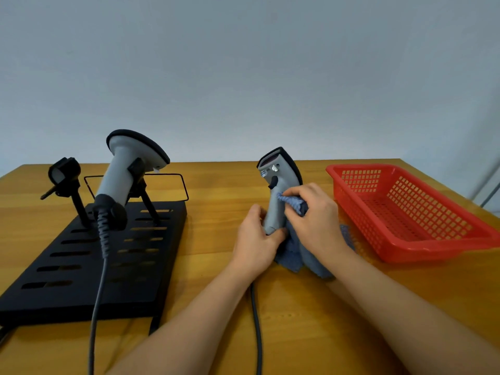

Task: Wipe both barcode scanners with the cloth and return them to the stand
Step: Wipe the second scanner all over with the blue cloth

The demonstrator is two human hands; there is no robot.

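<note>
Left hand (255,239) gripping scanner (278,190) upright mid-bench, steadying it; right hand (313,217) pinching cloth (293,203) against its handle.

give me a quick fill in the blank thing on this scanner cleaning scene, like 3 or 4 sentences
1. The left hand holds the scanner being wiped by the base of its ____.
2. The right hand presses a ____ cloth against that scanner.
3. The other scanner rests in the black ____.
4. The basket on the right is ____ in colour.

Missing words: grip; blue; stand; red
</note>
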